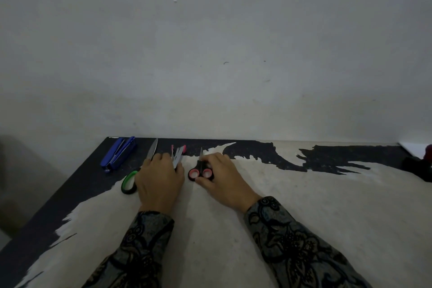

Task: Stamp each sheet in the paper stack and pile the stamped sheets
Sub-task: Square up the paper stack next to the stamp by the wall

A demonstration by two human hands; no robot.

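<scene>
Paper stack (412, 147) far from right hand (222, 177)

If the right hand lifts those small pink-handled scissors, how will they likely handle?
The small scissors look rigid and, given their size, probably light. Lying flat on the table, they should slide rather than roll if pushed. The blades look closed and may swing open if lifted by one loop.

Scissors (201, 170) – two pairs; stapler (118, 154) – one; hands – two.
</scene>
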